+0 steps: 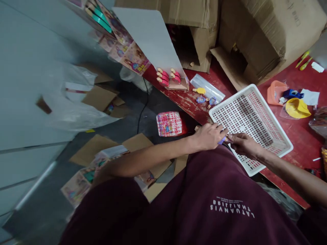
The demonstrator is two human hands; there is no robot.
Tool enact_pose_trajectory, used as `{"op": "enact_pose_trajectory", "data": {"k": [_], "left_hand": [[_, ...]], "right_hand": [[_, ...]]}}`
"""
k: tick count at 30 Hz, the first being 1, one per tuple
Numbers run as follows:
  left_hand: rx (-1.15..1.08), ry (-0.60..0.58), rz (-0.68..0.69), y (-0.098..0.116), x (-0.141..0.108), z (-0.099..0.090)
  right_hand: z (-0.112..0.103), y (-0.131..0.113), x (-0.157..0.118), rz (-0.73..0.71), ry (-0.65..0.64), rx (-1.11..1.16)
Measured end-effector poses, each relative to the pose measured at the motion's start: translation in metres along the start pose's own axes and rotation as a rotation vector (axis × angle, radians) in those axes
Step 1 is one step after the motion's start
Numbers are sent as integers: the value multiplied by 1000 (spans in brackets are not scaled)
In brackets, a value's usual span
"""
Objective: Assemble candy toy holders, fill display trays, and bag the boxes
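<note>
Seemingly partway: my left hand (208, 136) and right hand (244, 145) both grip the purple piece (221, 140) beside the basket (231, 99); pink pieces (163, 79) fill part of the box (146, 32), loose pieces (200, 91) remain on the counter (302, 137).

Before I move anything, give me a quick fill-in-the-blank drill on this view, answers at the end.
1. The left hand and right hand meet at a small piece coloured ____.
2. The floor of the white basket is pierced with many small ____.
3. The bare surface of the table is coloured ____.
4. Of the two hands, the one nearer the orange tub is the ____ one.

Missing words: purple; holes; red; right.
</note>
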State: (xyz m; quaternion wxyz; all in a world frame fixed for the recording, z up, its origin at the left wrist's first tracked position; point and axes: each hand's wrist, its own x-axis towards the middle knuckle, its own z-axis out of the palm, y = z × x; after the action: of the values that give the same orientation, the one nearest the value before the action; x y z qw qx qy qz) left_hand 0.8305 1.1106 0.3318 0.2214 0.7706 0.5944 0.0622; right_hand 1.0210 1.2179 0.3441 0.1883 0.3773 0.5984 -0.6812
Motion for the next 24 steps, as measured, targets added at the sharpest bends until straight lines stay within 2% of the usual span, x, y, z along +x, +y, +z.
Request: {"op": "enact_pose_trajectory", "data": {"k": [1,4,6,8,11,13,15,17,19,20,22,24], "left_hand": [[-13,21,22,-23,-3,-2],[-93,75,15,-99,-12,-7],[-130,97,5,-149,-19,-11],[-137,107,37,-195,-27,-14],[-144,106,100,-257,-38,-15],[-202,138,107,-292,-45,-15],[-307,259,14,-321,-50,-14],[-479,455,-226,-342,-53,-8],[-783,615,-480,-358,-55,4],[-990,649,-559,-365,-55,12],[-1404,659,-624,-380,-55,31],[-1629,666,-662,-400,-57,52]], "right_hand": [[4,-12,16,-25,24,-45],[18,-49,67,-326,241,-435],[29,-74,102,-472,327,-642],[43,-101,135,-457,316,-683],[64,-140,181,-281,276,-594],[75,-160,210,-211,294,-549],[83,-173,239,-191,368,-537],[89,-178,270,-171,504,-535],[97,-177,299,-155,646,-531],[102,-175,314,-162,692,-535],[113,-170,340,-213,680,-559],[123,-170,366,-278,578,-606]]}}
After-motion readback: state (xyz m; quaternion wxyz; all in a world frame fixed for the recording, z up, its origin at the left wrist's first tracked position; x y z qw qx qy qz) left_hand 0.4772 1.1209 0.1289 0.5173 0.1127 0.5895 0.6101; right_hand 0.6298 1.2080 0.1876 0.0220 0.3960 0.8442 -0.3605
